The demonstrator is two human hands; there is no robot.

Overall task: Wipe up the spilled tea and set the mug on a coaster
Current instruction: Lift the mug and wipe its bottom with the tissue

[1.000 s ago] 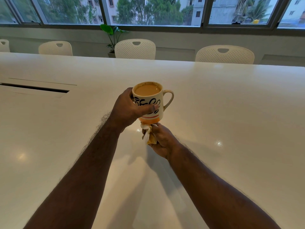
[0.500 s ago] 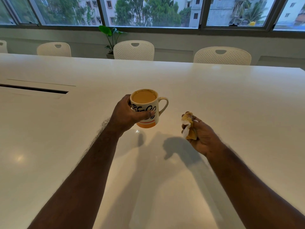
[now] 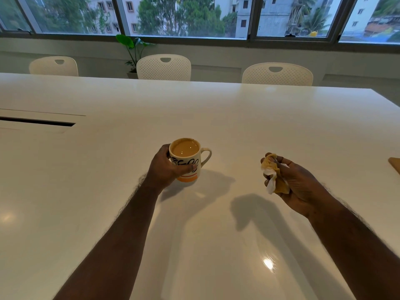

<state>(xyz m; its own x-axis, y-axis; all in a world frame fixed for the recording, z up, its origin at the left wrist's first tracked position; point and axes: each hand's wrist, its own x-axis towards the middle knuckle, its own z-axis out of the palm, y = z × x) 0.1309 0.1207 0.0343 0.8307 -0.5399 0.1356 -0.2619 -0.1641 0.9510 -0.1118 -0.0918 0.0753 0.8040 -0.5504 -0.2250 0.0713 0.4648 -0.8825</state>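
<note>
A white mug (image 3: 188,159) with black lettering and an orange base, full of milky tea, is gripped around its body by my left hand (image 3: 165,167); its handle points right. The mug's base is at or just above the white table (image 3: 216,109). To the right, my right hand (image 3: 296,182) is raised above the table and closed on a crumpled, tea-stained tissue (image 3: 273,176). A brown coaster corner (image 3: 395,164) shows at the right edge of the view. I see no spilled tea on the tabletop.
A dark cable slot (image 3: 36,122) cuts into the table at the left. Three white chairs (image 3: 163,67) stand along the far edge, with a potted plant (image 3: 132,53) under the windows behind them.
My right hand took the tissue out from under the mug and moved right. My left hand lowered the mug toward the table. The coaster corner came into view.
</note>
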